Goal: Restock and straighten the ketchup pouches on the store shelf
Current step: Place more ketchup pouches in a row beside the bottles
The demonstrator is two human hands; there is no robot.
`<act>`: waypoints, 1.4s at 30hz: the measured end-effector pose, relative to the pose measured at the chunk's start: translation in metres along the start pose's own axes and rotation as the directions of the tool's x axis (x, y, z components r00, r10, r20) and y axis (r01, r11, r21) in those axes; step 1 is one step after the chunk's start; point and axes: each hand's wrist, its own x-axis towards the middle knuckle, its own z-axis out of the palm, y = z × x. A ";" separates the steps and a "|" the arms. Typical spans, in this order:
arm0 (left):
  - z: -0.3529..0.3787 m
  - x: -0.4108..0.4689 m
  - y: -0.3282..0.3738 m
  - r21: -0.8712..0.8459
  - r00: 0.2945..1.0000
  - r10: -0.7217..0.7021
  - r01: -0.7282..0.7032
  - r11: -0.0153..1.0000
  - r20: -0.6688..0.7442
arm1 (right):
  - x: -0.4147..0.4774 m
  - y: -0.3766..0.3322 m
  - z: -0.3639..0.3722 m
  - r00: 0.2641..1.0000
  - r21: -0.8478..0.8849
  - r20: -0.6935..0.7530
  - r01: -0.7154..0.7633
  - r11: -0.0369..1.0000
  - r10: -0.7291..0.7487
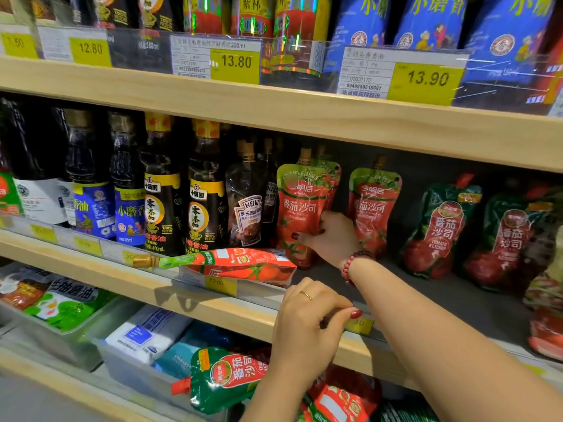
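A red ketchup pouch (301, 202) stands upright on the middle shelf (426, 287). My right hand (330, 239) grips its lower part, the fingers wrapped around the front. A second red pouch (373, 208) stands just right of that hand. Another red pouch (237, 266) lies flat along the shelf's front edge, its gold cap pointing left. My left hand (310, 330) sits at the front rail with curled fingers, the thumb pressed on the rail. Two green-and-red ketchup pouches (438, 229) stand further right. More pouches (225, 376) lie below my left arm.
Dark sesame oil bottles (161, 190) and a Heinz pouch (248, 205) fill the shelf's left half. Yellow price tags (221, 284) line the rail. The upper shelf board (304, 117) hangs close overhead. Plastic bins (91, 324) of packets sit on the lower shelf.
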 end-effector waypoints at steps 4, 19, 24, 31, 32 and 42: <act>-0.002 0.002 0.002 -0.033 0.999 -0.033 0.033 0.999 0.014 | -0.005 0.005 -0.006 0.998 -0.018 -0.050 -0.037 0.999 0.036; -0.037 -0.018 -0.004 -0.147 0.876 -0.319 0.284 0.948 -0.362 | -0.046 -0.054 -0.005 0.932 0.073 0.292 0.201 0.977 -0.213; -0.046 -0.013 -0.008 -0.299 0.775 -0.545 0.463 0.834 -0.319 | -0.046 -0.063 0.017 0.924 -0.021 0.312 0.238 0.971 -0.220; -0.050 -0.011 -0.006 -0.411 0.757 -0.587 0.456 0.789 -0.286 | -0.050 -0.062 0.021 0.935 -0.047 0.239 0.280 0.959 -0.261; -0.051 -0.011 -0.005 -0.412 0.759 -0.588 0.459 0.787 -0.280 | -0.052 -0.060 0.018 0.940 -0.024 0.219 0.274 0.961 -0.263; -0.063 0.015 0.013 -0.523 0.798 -0.514 0.305 0.796 -0.316 | -0.074 -0.013 -0.036 0.992 0.356 0.026 0.106 0.928 -0.123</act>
